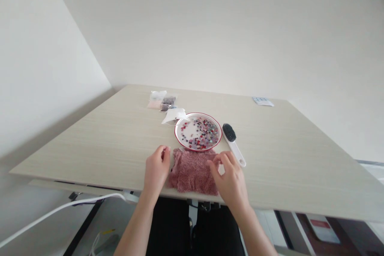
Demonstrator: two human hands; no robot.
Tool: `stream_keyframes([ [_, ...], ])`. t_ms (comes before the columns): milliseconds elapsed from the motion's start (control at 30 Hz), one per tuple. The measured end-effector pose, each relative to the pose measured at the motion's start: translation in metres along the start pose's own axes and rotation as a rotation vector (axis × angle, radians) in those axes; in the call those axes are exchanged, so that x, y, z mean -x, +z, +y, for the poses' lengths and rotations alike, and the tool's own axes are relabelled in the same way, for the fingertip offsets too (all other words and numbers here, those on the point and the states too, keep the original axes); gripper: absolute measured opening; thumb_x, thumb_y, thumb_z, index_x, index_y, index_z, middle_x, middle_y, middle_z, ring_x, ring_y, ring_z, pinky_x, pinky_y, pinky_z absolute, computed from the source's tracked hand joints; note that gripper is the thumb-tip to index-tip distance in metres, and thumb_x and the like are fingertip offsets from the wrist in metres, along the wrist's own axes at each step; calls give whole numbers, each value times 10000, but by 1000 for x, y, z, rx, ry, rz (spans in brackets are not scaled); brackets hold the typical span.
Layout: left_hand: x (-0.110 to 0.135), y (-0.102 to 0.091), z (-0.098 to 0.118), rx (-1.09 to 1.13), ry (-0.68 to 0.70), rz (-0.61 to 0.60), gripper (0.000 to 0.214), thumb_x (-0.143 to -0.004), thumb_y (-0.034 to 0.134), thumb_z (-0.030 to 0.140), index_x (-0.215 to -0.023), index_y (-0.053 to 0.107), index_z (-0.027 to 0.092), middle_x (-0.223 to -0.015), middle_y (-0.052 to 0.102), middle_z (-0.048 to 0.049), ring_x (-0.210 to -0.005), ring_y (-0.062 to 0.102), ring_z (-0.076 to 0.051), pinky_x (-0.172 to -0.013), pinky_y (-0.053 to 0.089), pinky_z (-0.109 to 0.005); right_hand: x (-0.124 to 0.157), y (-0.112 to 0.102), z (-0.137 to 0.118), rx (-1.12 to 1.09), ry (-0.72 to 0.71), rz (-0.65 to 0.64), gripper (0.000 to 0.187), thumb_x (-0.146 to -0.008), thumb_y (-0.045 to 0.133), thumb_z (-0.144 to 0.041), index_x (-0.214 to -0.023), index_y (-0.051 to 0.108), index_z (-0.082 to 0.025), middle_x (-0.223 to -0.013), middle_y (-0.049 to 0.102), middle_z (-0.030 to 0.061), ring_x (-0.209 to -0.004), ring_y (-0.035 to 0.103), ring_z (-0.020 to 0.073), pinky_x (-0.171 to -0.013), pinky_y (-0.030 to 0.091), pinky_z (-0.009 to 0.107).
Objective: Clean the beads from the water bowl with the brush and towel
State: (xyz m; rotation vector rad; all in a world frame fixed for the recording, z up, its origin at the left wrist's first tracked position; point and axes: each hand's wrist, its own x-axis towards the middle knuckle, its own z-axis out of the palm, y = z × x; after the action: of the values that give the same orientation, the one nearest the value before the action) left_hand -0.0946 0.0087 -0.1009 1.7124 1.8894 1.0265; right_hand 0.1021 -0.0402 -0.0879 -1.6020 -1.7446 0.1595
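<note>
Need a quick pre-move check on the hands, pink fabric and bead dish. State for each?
1. Right hand fingers on the pink fuzzy fabric: ok, at its right edge.
2. Left hand on the fabric: cannot tell, fingers sit at its upper left corner.
3. Fabric clear of the red-rimmed white dish: cannot tell, its top edge appears to meet the rim.
4. Beads inside the dish: ok, none seen outside.
5. White paper clear of the dish: not ok, it reaches the rim.
6. Dark-bristled brush out of the hands: ok, it lies right of the dish, ungrasped.
</note>
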Motion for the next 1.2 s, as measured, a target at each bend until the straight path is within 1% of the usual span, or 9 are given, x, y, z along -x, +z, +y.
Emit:
stream_keyframes([
  [133, -4, 13, -4, -8, 25, -3, 250, -828, 366, 339, -645, 472, 205, -594, 543, -7, -586, 498, -143, -553, 299, -230, 4, 14, -13, -56, -41, -88, 104, -825, 484, -238, -728, 488, -201, -801, 510, 30, -764, 501, 163, -726, 406, 297],
  [300, -13, 24, -12, 3, 18, 12, 223, -824, 373, 339, -704, 503, 202, -623, 561, -18, -597, 507, -148, -570, 306, -237, 9, 40, -5, 11, -47, -112, 117, -830, 478, -223, -721, 506, -192, -788, 512, 39, -754, 498, 172, -714, 411, 302],
  [433, -17, 19, -11, 144, -5, 14, 233, -823, 381, 350, -704, 509, 196, -680, 581, -25, -673, 533, -153, -616, 340, -233, 10, 42, -6, 54, -51, -51, 119, -837, 463, -229, -739, 519, -188, -791, 525, 52, -781, 492, 188, -738, 398, 328],
  [567, -15, 14, -10, 309, -42, 12, 252, -811, 408, 352, -646, 513, 192, -574, 501, 13, -572, 466, -125, -540, 326, -224, 5, 40, -16, 48, -79, 8, 122, -839, 450, -229, -759, 533, -189, -794, 537, 56, -789, 489, 190, -747, 384, 335],
  [667, -15, 11, -9, 596, -179, 21, 267, -795, 451, 333, -576, 465, 181, -457, 327, 58, -428, 313, -79, -425, 244, -200, 2, 43, -21, 28, -82, -16, 124, -840, 445, -232, -770, 536, -187, -789, 540, 52, -784, 492, 185, -733, 382, 321],
  [767, -19, 5, -4, 1138, -459, 21, 237, -817, 418, 271, -602, 430, 171, -446, 206, 89, -352, 166, -42, -354, 150, -170, 0, 46, -20, 7, -76, -40, 143, -848, 424, -229, -768, 534, -185, -781, 538, 50, -772, 494, 178, -724, 381, 312],
  [900, -30, -7, 13, 1714, -798, -80, 242, -860, 292, 181, -647, 404, 154, -504, 298, 65, -368, 290, -16, -363, 250, -116, 1, 47, -17, -6, -80, -34, 171, -856, 401, -214, -750, 532, -185, -767, 541, 46, -765, 497, 172, -722, 378, 308],
  [1000, -40, -11, 29, 1866, -913, -119, 262, -881, 239, 227, -695, 405, 149, -572, 380, 25, -448, 415, -40, -410, 356, -137, 2, 46, -17, -4, -90, -33, 183, -859, 392, -207, -744, 533, -183, -764, 544, 47, -767, 498, 173, -726, 377, 312],
  [1200, -61, -9, 51, 1864, -1024, -50, 275, -894, 203, 273, -812, 427, 135, -716, 477, -50, -557, 508, -99, -436, 443, -213, 7, 46, -17, -7, -102, -33, 207, -863, 378, -188, -733, 539, -179, -763, 546, 56, -764, 494, 175, -718, 384, 320],
])
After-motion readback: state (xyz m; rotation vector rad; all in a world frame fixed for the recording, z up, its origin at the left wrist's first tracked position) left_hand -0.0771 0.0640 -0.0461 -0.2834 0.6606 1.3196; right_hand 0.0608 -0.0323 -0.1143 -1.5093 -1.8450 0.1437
